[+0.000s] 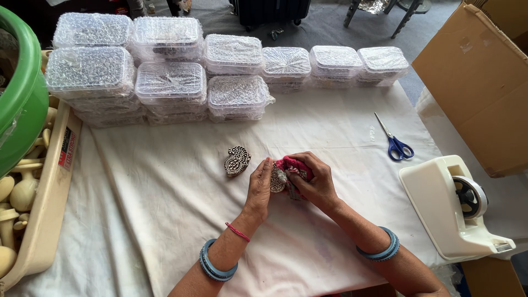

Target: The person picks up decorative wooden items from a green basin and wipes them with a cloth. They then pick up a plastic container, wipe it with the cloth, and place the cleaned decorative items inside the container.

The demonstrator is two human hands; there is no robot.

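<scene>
Both hands meet mid-table: left hand pinches a carved wooden stamp block; right hand clutches a crumpled pink cloth against it.

Along the bench's far edge stand stacked bubble-wrapped boxes. Blue-handled scissors lie toward its right edge, a cream tape dispenser at the right edge, a cardboard carton beyond, a green tub at the left.
</scene>
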